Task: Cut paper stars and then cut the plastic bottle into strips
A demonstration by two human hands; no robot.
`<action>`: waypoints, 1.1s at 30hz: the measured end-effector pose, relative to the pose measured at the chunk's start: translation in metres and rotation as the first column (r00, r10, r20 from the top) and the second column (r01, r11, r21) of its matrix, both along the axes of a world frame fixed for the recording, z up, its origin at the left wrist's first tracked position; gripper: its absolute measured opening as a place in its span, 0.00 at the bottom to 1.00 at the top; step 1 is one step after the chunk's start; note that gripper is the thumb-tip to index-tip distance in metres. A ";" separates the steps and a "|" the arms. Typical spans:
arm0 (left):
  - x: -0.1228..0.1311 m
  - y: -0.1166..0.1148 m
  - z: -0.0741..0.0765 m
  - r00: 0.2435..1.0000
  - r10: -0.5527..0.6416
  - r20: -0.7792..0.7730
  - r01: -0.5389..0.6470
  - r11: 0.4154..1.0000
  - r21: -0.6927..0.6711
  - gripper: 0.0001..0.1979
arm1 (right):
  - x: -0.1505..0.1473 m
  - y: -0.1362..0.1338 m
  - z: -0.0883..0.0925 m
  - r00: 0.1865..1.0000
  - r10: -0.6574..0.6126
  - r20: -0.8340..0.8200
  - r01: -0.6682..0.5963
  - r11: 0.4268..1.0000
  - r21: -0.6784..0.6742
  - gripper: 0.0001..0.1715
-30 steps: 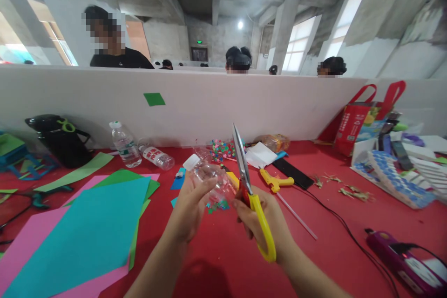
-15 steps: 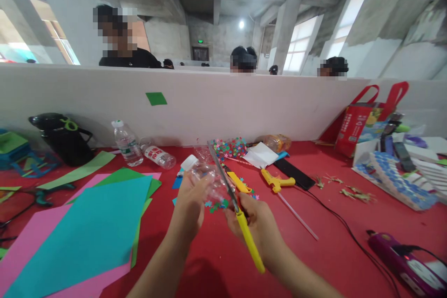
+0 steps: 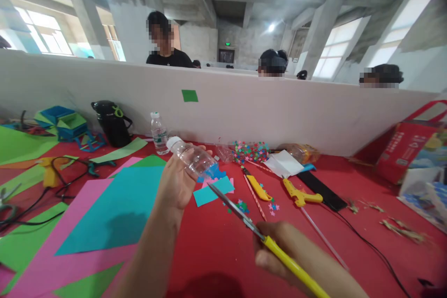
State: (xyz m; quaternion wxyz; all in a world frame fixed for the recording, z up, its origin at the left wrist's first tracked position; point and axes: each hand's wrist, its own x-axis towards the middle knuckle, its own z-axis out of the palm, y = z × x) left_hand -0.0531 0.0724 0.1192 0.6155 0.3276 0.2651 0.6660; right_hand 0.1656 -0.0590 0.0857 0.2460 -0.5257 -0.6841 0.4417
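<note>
A clear plastic bottle with a white cap (image 3: 192,158) lies tilted in my left hand (image 3: 179,179), whose fingers wrap round it from below and behind. My right hand (image 3: 279,247) grips scissors with yellow handles (image 3: 291,260); their blades look closed and point up and left, the tip near a turquoise paper strip (image 3: 213,192). Blue and pink paper pieces show beside the bottle's lower end. Small colourful stars (image 3: 242,206) lie on the red table (image 3: 209,242), near a yellow cutter (image 3: 257,187) and a striped straw.
Coloured paper sheets (image 3: 115,209) cover the left side, with a black flask (image 3: 113,123) behind. A standing bottle (image 3: 159,135) is near the white partition (image 3: 226,107). To the right are a yellow glue gun (image 3: 300,193), its cord, a black phone-like slab (image 3: 323,190) and a red bag (image 3: 401,149).
The view has turned left. The scissors have moved away from the bottle, toward the lower right. My left hand now holds the bottle alone, and the turquoise strip has come into sight.
</note>
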 end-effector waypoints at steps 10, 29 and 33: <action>0.017 -0.008 -0.003 0.998 -0.016 -0.066 0.016 1.000 -0.006 0.10 | -0.012 0.001 0.010 0.999 0.008 -0.052 -0.012 0.997 -0.071 0.38; 0.019 -0.008 -0.003 0.994 0.027 -0.110 -0.031 0.999 -0.035 0.13 | -0.013 0.007 0.011 0.999 0.054 0.007 -0.054 0.997 -0.050 0.37; 0.020 -0.011 -0.001 0.993 0.024 -0.119 -0.024 1.000 -0.003 0.13 | -0.014 0.007 0.012 0.998 0.047 0.028 -0.046 0.999 -0.027 0.38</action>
